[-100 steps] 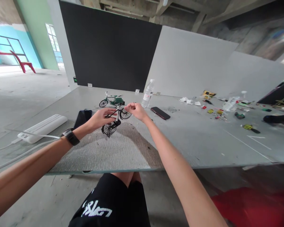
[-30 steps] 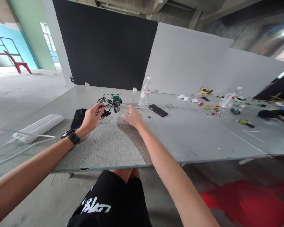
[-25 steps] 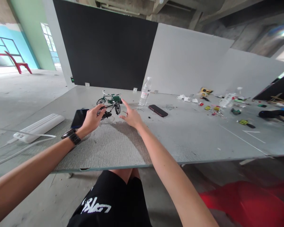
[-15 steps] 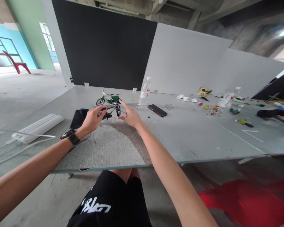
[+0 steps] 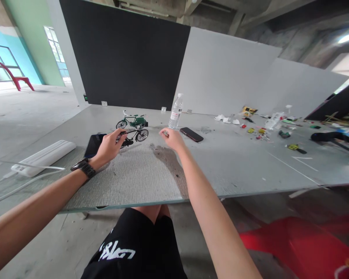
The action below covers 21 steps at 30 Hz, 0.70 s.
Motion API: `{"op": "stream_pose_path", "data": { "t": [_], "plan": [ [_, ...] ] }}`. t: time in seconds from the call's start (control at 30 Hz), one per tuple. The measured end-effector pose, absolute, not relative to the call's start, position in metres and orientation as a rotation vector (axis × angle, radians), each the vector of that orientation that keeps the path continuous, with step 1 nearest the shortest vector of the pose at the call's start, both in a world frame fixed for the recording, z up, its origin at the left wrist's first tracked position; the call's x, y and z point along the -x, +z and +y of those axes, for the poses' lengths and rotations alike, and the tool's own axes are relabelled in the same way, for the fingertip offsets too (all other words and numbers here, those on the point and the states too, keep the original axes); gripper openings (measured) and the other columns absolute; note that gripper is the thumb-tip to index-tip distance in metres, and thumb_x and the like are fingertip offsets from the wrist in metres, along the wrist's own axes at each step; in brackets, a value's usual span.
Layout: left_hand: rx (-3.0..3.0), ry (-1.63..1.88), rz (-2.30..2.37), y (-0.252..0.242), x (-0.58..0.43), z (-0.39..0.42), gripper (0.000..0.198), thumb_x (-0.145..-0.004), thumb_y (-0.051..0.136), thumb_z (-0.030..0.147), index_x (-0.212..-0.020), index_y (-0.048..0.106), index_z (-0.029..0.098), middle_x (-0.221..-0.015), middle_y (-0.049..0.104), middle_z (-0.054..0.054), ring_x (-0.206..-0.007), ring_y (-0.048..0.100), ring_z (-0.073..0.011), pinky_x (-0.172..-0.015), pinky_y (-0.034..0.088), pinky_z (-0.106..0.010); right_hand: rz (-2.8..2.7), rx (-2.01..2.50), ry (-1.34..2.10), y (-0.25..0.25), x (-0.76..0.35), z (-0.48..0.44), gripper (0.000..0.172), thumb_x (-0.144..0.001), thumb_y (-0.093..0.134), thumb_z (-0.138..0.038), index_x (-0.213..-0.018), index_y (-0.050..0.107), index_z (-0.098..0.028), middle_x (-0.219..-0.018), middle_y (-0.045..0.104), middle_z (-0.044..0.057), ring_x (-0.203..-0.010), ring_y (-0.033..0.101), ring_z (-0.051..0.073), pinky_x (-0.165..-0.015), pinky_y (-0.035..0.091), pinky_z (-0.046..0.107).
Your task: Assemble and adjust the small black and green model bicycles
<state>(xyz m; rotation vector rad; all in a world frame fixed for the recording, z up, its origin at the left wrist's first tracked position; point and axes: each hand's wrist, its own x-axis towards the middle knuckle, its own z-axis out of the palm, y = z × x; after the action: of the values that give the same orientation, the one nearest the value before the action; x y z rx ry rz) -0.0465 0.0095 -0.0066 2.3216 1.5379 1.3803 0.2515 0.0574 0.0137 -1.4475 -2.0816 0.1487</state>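
My left hand [image 5: 110, 145] is closed on one end of a black model bicycle [image 5: 128, 142], whose spoked wheel [image 5: 142, 135] points to the right. Its far end is partly covered by my fingers. Just behind it stands a green model bicycle [image 5: 133, 121] with a green box at its rear. My right hand [image 5: 172, 138] hovers apart from both bicycles, between them and a dark phone [image 5: 191, 134]. Its fingers are curled together in a pinch, and whatever may be in them is too small to make out.
A water bottle [image 5: 176, 111] stands behind my right hand. On the left lie another dark phone [image 5: 94, 145] and a white power strip [image 5: 43, 157] with cables. Small parts, including a yellow piece [image 5: 293, 147], are scattered at the right. A black-and-white panel [image 5: 128, 54] borders the table's back.
My right hand has moved right, away from the black bicycle's wheel, and its fingers have closed together. The left hand still holds the bicycle, whose wheel now shows more from the side.
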Motion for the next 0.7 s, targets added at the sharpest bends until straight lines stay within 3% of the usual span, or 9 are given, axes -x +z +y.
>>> {"op": "stream_pose_path", "data": {
  "t": [0.13,0.33,0.5,0.7],
  "plan": [
    [-2.34,1.35,1.569,-0.01,0.049,0.012,0.031,-0.101,0.05,0.039,-0.115,0.067,0.019,-0.093,0.076,-0.007,-0.076,0.068,-0.0199,-0.071,0.047,-0.029,-2.012,1.595,0.067,0.016,-0.287,0.062,0.026,-0.098,0.054,-0.037,-0.096,0.073,-0.018,-0.084,0.073,0.008,-0.076,0.062,0.019,-0.067,0.036,0.027],
    [-2.351,1.282,1.6,-0.01,0.05,0.015,0.032,-0.1,0.048,0.04,-0.116,0.067,0.02,-0.091,0.076,-0.008,-0.075,0.068,-0.0217,-0.068,0.046,-0.029,-1.789,1.846,0.048,0.015,-0.331,0.065,0.021,-0.095,0.059,-0.034,-0.097,0.074,-0.02,-0.098,0.077,0.009,-0.085,0.065,0.019,-0.07,0.04,0.027],
    [-2.343,1.262,1.602,-0.009,0.05,0.016,0.029,-0.1,0.051,0.038,-0.118,0.065,0.021,-0.084,0.074,-0.006,-0.07,0.067,-0.0221,-0.07,0.049,-0.032,-1.815,1.94,0.134,0.009,-0.339,0.064,0.017,-0.088,0.07,-0.036,-0.09,0.076,-0.021,-0.091,0.077,0.007,-0.079,0.067,0.018,-0.064,0.04,0.027],
    [-2.264,1.35,1.609,-0.009,0.049,0.017,0.026,-0.095,0.063,0.033,-0.117,0.062,0.02,-0.1,0.075,-0.011,-0.081,0.07,-0.0233,-0.082,0.052,-0.037,-1.871,1.961,0.186,0.005,-0.339,0.065,0.014,-0.083,0.077,-0.035,-0.086,0.075,-0.021,-0.077,0.075,0.003,-0.071,0.066,0.016,-0.063,0.04,0.026]
  ]
}}
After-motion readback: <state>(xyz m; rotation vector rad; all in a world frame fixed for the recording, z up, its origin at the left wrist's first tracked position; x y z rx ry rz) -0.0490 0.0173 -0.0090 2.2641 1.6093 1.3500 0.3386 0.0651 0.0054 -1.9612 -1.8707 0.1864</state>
